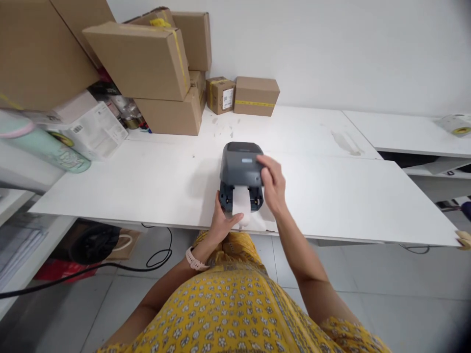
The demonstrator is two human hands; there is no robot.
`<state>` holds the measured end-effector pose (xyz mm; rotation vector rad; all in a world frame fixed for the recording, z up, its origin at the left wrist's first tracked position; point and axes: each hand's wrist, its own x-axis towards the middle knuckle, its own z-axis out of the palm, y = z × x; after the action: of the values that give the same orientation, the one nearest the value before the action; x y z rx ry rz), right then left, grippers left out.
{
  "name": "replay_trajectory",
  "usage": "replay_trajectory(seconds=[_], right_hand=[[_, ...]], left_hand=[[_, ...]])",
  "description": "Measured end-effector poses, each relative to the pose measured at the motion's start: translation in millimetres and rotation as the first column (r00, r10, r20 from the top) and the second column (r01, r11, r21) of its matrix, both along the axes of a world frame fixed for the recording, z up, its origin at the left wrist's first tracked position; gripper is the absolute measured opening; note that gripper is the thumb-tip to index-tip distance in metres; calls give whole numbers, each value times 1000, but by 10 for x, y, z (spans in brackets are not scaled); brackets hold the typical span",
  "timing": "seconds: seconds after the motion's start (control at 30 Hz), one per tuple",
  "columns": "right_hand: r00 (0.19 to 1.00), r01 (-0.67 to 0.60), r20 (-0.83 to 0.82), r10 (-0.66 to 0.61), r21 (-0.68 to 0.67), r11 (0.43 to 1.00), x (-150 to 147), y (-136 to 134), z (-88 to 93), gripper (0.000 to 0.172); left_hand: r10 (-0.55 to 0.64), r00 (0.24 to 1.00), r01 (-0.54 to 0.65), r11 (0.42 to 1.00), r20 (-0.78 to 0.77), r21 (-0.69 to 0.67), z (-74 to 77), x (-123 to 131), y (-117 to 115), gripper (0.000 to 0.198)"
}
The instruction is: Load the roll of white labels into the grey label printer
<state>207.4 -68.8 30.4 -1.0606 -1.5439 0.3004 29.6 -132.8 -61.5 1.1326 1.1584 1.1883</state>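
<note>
A dark grey label printer [241, 169] stands near the front edge of the white table, its lid [241, 159] partly raised above the base. From its front a strip of white label paper [241, 200] hangs forward and down. My left hand [222, 221] grips the printer's front left corner, fingers along its side, the thumb reaching across onto the paper strip. On the lid's right edge my right hand [273, 184] has its fingers curled, slightly blurred; some fingertips lie on the lid's top.
Cardboard boxes [147, 63] are stacked at the back left, with two small cartons [256, 96] beside them. A mint green bottle [47, 147] and a white box [90, 130] stand at the left. A tape roll [456, 125] lies far right. A black cable [121, 265] runs below the table.
</note>
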Motion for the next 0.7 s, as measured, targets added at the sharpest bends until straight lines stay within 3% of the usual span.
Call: replay_trajectory(seconds=[0.13, 0.2, 0.27, 0.33, 0.4, 0.5, 0.7], right_hand=[[996, -20, 91, 26, -64, 998, -72, -360, -441, 33], [1000, 3, 31, 1, -130, 992, -98, -416, -579, 34], [993, 44, -100, -70, -246, 968, -117, -434, -666, 50], [957, 13, -259, -129, -407, 913, -130, -430, -720, 80], [895, -115, -423, -144, -529, 841, -138, -418, -755, 95], [801, -265, -578, -153, -572, 776, -151, -409, -779, 96], [784, -244, -595, -177, -558, 793, -185, -410, -801, 97]], left_hand=[[-24, 1000, 25, 999, 13, -24, 85, -23, -10, 121], [-41, 996, 47, 997, 85, -67, 147, -47, 6, 113], [-18, 988, 34, 994, 154, -102, 220, -63, 44, 98], [46, 984, -24, 992, 174, -124, 287, -62, 103, 86], [82, 985, -61, 989, 153, -135, 327, -44, 173, 81], [73, 990, -55, 989, 124, -139, 323, -8, 254, 77], [97, 993, -90, 992, 74, -90, 257, 20, 274, 73]])
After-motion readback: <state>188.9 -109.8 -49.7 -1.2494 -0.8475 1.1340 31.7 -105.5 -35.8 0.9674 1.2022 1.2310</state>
